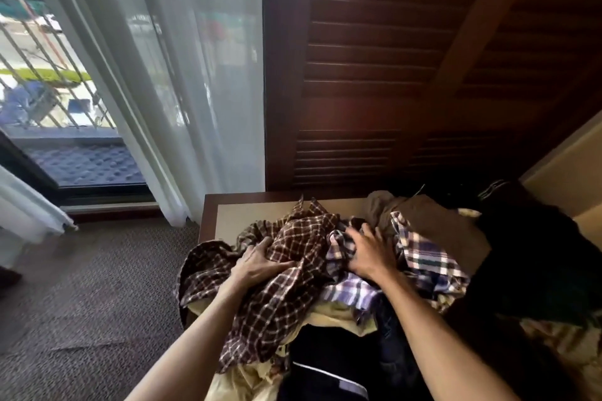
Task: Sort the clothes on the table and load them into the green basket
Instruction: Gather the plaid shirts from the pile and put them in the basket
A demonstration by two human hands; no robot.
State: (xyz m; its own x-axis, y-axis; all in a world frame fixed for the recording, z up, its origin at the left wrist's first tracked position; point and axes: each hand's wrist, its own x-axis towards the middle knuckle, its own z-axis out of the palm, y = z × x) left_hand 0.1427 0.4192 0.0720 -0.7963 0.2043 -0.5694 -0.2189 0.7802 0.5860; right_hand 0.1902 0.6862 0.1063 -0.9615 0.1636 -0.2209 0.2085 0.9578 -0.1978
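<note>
A heap of clothes covers the table [247, 212]. On its left lies a brown plaid shirt [303, 238], and my left hand [260, 262] grips a fold of it with curled fingers. Beside it is a purple-and-white plaid shirt [423, 254]; my right hand [368, 249] rests on it with fingers spread. A tan garment [420, 221] lies behind, a black one [537, 254] at the right, and pale yellow cloth [338, 311] and dark items [329, 352] near me. No green basket is in view.
A dark wooden louvred door [407, 75] stands right behind the table. Sheer white curtains [182, 75] hang over a glass door at the left. Patterned carpet [91, 286] stretches left of the table. A beige wall [566, 166] is at the right.
</note>
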